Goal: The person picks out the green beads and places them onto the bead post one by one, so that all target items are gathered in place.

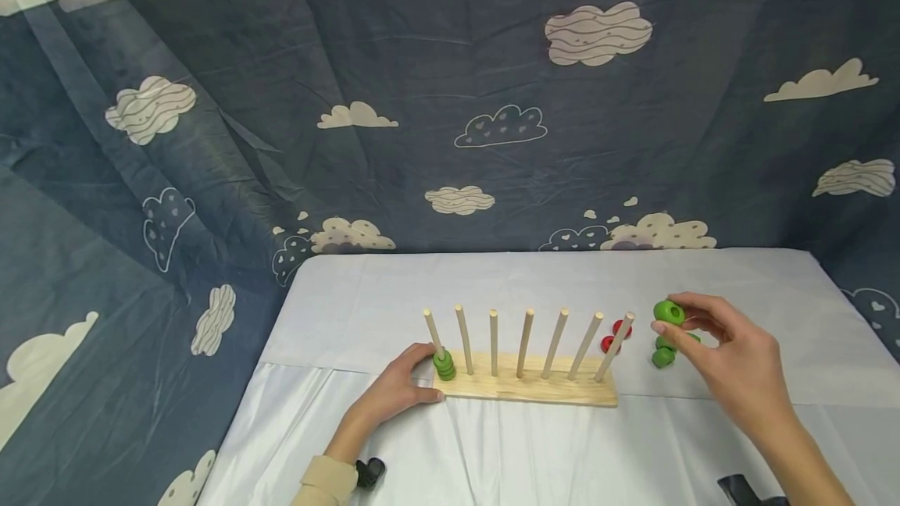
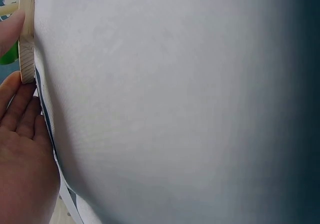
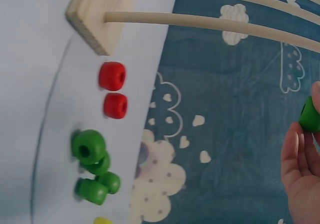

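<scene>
A wooden peg board (image 1: pixel 527 389) with a row of several upright pegs lies on the white cloth. Its leftmost peg carries a small stack of green beads (image 1: pixel 444 365). My left hand (image 1: pixel 394 389) grips the left end of the board, the thumb at the front edge and the fingers round behind. In the left wrist view, the thumb and fingers meet the board's end (image 2: pixel 27 58). Above the cloth, right of the board, my right hand (image 1: pixel 738 358) pinches a green bead (image 1: pixel 669 312) between thumb and fingertips. That bead (image 3: pixel 311 116) is partly cut off in the right wrist view.
Two red beads (image 3: pixel 115 105) lie just beyond the board's right end. Beside them is a cluster of several loose green beads (image 3: pixel 90 146). The edge of a yellow bead-like thing (image 3: pixel 102 220) shows below. A dark cloud-patterned cloth (image 1: pixel 436 61) hangs behind the table.
</scene>
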{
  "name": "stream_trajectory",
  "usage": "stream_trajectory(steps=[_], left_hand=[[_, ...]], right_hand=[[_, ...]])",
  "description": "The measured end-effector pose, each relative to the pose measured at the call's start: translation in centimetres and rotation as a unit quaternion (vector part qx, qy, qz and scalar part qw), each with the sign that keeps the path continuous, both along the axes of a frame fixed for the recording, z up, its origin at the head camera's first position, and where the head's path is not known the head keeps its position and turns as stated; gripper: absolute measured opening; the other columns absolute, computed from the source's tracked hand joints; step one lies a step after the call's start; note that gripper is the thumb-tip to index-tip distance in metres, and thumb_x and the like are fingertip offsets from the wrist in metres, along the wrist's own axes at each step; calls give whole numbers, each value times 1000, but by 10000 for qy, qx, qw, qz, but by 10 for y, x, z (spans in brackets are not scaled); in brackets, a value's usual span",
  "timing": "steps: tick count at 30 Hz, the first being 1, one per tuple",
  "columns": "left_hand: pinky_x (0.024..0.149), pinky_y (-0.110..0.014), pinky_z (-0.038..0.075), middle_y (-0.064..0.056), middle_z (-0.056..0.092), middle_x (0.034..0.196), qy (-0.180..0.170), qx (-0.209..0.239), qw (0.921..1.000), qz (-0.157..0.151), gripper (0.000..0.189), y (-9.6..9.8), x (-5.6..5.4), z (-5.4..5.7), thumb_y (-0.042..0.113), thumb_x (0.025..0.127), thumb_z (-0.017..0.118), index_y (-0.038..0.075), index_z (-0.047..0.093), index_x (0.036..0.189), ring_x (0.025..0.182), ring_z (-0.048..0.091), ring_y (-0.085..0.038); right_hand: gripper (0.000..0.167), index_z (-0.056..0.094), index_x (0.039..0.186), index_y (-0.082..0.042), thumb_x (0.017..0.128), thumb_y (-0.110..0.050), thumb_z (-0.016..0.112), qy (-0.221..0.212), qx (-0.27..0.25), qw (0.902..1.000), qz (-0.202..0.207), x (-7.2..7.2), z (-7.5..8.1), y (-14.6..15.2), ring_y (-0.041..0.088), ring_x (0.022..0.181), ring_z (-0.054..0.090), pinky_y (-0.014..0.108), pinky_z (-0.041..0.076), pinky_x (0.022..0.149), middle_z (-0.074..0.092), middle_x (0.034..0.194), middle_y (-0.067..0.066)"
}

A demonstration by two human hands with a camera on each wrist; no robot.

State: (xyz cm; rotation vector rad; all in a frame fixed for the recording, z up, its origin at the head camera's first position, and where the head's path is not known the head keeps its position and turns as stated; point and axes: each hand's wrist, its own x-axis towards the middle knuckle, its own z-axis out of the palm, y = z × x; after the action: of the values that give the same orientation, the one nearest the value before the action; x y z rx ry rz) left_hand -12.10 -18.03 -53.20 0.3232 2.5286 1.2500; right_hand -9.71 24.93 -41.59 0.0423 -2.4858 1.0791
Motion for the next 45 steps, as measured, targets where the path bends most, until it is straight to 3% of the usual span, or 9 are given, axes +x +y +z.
stream_trajectory(steps=[5,16,30,35,45], left_hand=[[114,-48,28,4,49,142,27,23,10000,-12,74,0,0,0,30,78,82,17,50,142,140,35,-23],[115,-46,28,5,49,141,64,55,9999,-59,74,-1,0,-1,29,78,82,17,50,142,140,35,-22],[114,-48,30,2,50,141,140,-48,9999,-53,73,-1,-2,-3,32,77,82,14,51,141,139,37,-25],[114,-48,30,1,50,141,121,-43,9999,-48,73,-2,-2,-2,31,77,83,14,51,141,139,37,-26],[114,-47,29,6,50,140,98,-79,9999,-55,72,-1,-2,-1,30,77,82,18,51,141,139,36,-22]], right_hand=[[46,66,123,-8,80,-8,82,231,34,9996,164,-3,10,-3,8,92,53,-1,35,87,60,112,-1],[54,67,127,-15,77,-2,83,451,-58,9974,554,-8,30,-14,1,94,53,2,35,92,58,115,-6],[59,66,126,-8,72,10,82,745,-279,9905,1126,-8,53,-35,2,101,55,7,40,94,60,117,3],[59,68,125,-11,72,8,83,776,-114,9884,1301,-11,60,-41,1,102,55,7,41,93,62,118,1],[60,70,121,-13,67,7,86,1016,276,9750,1959,-20,69,-59,3,102,58,9,44,91,65,117,-5]])
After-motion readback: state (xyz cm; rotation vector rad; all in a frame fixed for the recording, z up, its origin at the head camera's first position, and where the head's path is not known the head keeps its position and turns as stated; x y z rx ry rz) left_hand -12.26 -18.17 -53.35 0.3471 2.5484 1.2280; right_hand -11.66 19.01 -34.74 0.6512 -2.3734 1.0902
